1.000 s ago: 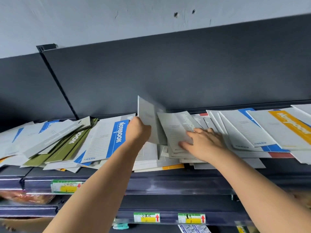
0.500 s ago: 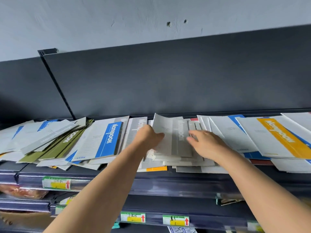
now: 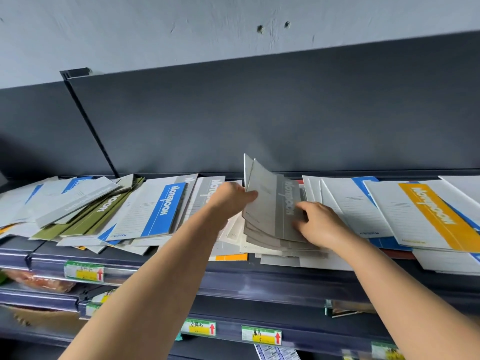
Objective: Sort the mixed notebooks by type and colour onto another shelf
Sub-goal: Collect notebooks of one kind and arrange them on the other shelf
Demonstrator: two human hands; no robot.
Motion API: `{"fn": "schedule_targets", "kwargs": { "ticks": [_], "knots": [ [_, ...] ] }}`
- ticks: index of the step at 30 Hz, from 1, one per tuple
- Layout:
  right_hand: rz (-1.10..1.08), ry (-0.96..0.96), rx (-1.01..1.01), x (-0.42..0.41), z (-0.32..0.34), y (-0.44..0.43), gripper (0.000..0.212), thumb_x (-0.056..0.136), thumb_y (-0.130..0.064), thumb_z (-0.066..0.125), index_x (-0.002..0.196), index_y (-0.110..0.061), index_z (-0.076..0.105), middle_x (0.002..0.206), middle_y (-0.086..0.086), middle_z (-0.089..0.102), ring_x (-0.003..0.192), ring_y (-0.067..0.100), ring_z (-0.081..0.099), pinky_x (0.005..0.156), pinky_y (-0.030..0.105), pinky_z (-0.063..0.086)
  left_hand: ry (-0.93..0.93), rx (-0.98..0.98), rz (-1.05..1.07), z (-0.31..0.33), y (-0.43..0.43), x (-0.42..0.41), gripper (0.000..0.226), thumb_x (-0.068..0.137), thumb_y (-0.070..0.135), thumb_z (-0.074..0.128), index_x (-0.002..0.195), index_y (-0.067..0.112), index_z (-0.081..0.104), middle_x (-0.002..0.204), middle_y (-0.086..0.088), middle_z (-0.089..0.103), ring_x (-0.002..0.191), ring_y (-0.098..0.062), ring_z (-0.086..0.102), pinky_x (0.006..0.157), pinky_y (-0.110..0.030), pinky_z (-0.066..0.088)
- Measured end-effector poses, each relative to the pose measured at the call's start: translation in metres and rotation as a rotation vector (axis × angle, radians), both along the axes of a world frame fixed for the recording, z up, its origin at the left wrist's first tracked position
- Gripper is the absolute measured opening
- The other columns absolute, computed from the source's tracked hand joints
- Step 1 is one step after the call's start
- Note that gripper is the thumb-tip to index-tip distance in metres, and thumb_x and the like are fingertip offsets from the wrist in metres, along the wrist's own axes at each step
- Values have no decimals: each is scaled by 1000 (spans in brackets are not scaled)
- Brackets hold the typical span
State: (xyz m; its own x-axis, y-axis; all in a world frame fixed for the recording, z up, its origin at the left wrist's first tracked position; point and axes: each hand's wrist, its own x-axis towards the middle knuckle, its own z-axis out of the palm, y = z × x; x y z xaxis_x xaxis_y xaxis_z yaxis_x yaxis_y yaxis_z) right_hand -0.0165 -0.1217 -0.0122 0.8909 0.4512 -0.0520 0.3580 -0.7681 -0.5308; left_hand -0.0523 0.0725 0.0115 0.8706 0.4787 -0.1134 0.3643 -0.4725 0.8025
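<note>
Mixed notebooks lie spread along a dark shelf. In the middle is a stack of grey notebooks. My left hand grips the left edge of the top grey ones and tilts them up. My right hand rests with curled fingers on the stack's right side, over the grey band. A blue-banded notebook and green ones lie to the left. An orange-banded notebook lies to the right.
A dark back panel rises behind the shelf, with a grey wall above. Lower shelves with yellow-green price tags sit below. More white and blue notebooks cover the far left and far right ends.
My left hand has lifted the grey notebooks' left edge, so they stand tilted instead of lying flat. My right hand shifted slightly toward the stack's right side.
</note>
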Motion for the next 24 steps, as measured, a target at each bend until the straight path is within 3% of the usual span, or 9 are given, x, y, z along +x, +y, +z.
{"fn": "schedule_targets", "kwargs": {
  "ticks": [2, 4, 8, 12, 15, 17, 20, 24],
  "knots": [
    [2, 10, 36, 2, 1, -2, 52, 93, -16, 53, 144, -19, 42, 143, 4, 47, 129, 23, 46, 101, 30, 39, 12, 30, -26, 7, -4, -1, 19, 86, 22, 65, 93, 4, 63, 101, -10, 69, 94, -28, 62, 86, -37, 48],
    [14, 7, 38, 3, 1, -2, 53, 92, -16, 55, 143, -20, 42, 143, 4, 47, 129, 23, 46, 100, 30, 39, 50, 77, -21, 9, -4, -2, 21, 88, 18, 62, 103, 2, 63, 111, -15, 67, 101, -32, 62, 83, -36, 48],
    [58, -13, -35, 1, -1, -2, 61, 92, -24, 57, 148, -18, 33, 152, 2, 30, 138, 21, 34, 108, 31, 31, 217, 218, -3, -3, -8, -9, 28, 88, 16, 56, 111, 0, 60, 100, -14, 60, 85, -28, 55, 68, -29, 42],
    [89, -5, -35, 1, -1, -6, 61, 94, -22, 55, 150, -19, 30, 154, 1, 29, 141, 19, 30, 110, 29, 27, 117, 146, 49, -5, -12, -5, 19, 86, 19, 59, 99, 5, 62, 94, -9, 65, 83, -25, 62, 64, -29, 49],
    [104, 11, -25, 2, -1, -6, 60, 94, -20, 55, 149, -19, 32, 153, 1, 32, 140, 19, 32, 110, 29, 28, 28, -38, 94, 5, -13, -3, 14, 85, 18, 64, 86, 9, 54, 94, -14, 68, 83, -28, 68, 66, -37, 59],
    [107, 14, -22, 4, -1, -5, 59, 93, -18, 55, 148, -19, 33, 152, 1, 33, 139, 19, 33, 109, 29, 30, 64, -142, 104, 8, -13, -3, 25, 84, 21, 68, 97, 3, 56, 99, -18, 70, 84, -30, 71, 67, -40, 60],
    [118, 25, -29, 5, 1, -7, 60, 93, -20, 56, 149, -18, 32, 153, 1, 32, 140, 19, 32, 109, 27, 29, 192, -93, 70, -1, -19, -7, 35, 84, 22, 70, 111, 5, 57, 101, -13, 69, 90, -28, 69, 64, -37, 58],
    [132, 44, 0, 4, 3, -10, 49, 97, -22, 49, 144, -15, 37, 148, 5, 40, 134, 23, 40, 104, 31, 35, 74, -186, 188, -4, -16, -9, 34, 87, 12, 67, 117, 5, 52, 110, -14, 65, 98, -31, 64, 74, -45, 56]
  ]
}}
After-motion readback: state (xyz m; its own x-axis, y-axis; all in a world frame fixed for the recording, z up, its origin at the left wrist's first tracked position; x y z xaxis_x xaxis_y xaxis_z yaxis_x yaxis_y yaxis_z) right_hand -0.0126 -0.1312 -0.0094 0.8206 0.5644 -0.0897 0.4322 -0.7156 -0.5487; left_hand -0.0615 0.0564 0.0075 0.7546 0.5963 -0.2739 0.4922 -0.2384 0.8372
